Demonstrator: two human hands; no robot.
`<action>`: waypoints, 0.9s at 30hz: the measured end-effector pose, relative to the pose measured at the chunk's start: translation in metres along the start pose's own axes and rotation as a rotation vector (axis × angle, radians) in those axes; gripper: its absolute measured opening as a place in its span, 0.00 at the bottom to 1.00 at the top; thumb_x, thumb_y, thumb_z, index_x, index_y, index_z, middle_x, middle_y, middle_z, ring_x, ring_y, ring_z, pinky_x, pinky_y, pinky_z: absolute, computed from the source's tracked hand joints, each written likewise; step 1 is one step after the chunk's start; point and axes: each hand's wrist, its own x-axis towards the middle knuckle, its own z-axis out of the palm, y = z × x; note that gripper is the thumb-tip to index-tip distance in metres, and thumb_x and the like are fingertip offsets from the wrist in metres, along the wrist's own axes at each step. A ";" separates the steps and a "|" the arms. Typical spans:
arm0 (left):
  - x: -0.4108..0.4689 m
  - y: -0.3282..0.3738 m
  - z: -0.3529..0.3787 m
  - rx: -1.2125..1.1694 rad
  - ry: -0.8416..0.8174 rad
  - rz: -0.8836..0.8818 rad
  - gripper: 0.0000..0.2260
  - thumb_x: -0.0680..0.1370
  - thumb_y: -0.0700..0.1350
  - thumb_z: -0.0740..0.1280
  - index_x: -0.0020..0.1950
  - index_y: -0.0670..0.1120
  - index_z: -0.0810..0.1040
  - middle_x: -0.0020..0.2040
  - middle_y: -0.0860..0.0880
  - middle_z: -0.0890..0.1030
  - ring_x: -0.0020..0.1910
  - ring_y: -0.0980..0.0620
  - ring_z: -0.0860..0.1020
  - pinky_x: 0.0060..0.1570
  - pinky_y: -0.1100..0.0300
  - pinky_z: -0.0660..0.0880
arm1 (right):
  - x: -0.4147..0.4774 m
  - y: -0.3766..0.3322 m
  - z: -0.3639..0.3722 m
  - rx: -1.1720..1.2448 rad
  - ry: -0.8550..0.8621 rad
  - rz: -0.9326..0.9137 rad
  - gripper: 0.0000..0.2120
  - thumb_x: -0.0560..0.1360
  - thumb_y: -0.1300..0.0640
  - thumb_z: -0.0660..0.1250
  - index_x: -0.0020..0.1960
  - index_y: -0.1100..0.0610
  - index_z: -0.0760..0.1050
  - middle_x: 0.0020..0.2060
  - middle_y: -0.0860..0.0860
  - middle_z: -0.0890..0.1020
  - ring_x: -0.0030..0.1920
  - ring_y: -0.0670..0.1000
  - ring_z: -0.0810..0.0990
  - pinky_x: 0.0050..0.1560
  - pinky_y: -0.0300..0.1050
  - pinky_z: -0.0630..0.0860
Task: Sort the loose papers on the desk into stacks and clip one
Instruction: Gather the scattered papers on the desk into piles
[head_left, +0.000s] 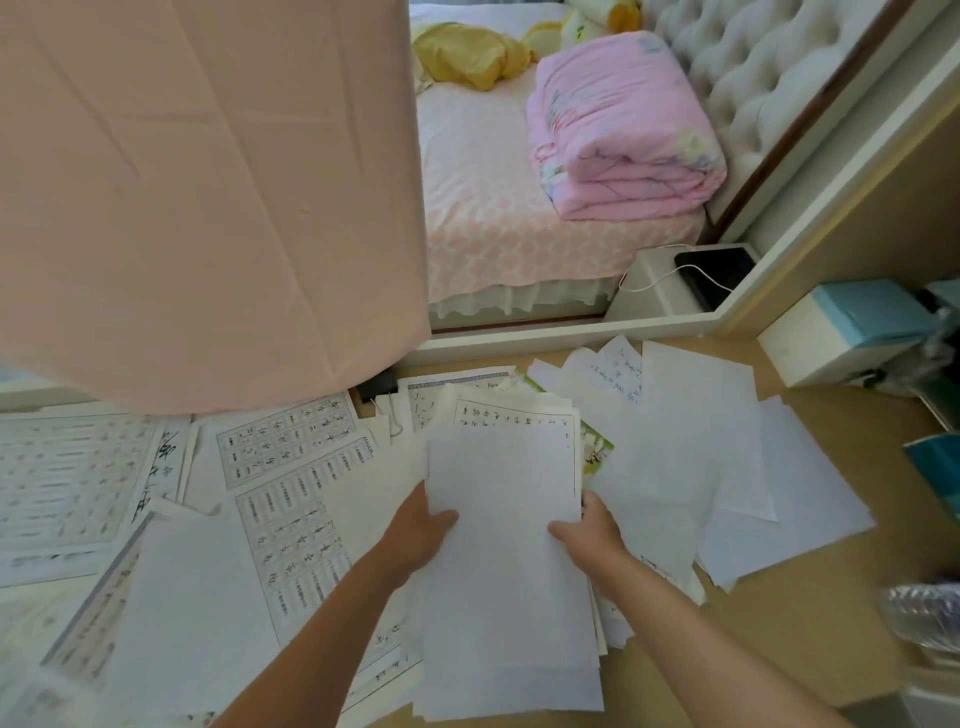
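Paper stack (504, 545) between both hands (423, 530) above desk (810, 613)

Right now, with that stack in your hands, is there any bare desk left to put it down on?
Yes, on the right: bare desk lies between the blank white sheets and the plastic-wrapped bundle, narrowing up toward the white-and-teal box. Left of the held stack, printed sheets overlap thickly.
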 end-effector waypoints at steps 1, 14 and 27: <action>0.003 0.000 0.001 0.066 0.024 0.036 0.19 0.80 0.46 0.67 0.69 0.45 0.69 0.62 0.48 0.76 0.56 0.51 0.73 0.58 0.57 0.71 | 0.000 0.000 -0.004 0.009 0.025 -0.011 0.14 0.73 0.63 0.68 0.57 0.52 0.72 0.48 0.49 0.80 0.45 0.50 0.80 0.38 0.41 0.76; 0.039 -0.021 -0.050 0.681 0.196 -0.056 0.27 0.74 0.52 0.71 0.69 0.48 0.64 0.57 0.47 0.76 0.56 0.46 0.76 0.56 0.51 0.74 | 0.011 0.028 -0.035 0.223 0.161 0.147 0.12 0.77 0.62 0.64 0.60 0.58 0.74 0.51 0.55 0.81 0.50 0.58 0.81 0.53 0.54 0.80; -0.027 -0.049 -0.036 -0.203 -0.042 -0.322 0.12 0.80 0.40 0.54 0.53 0.43 0.77 0.47 0.45 0.82 0.43 0.46 0.80 0.43 0.54 0.79 | -0.003 -0.012 0.046 -0.120 0.068 -0.022 0.19 0.79 0.57 0.59 0.70 0.54 0.62 0.59 0.54 0.75 0.52 0.55 0.75 0.51 0.44 0.72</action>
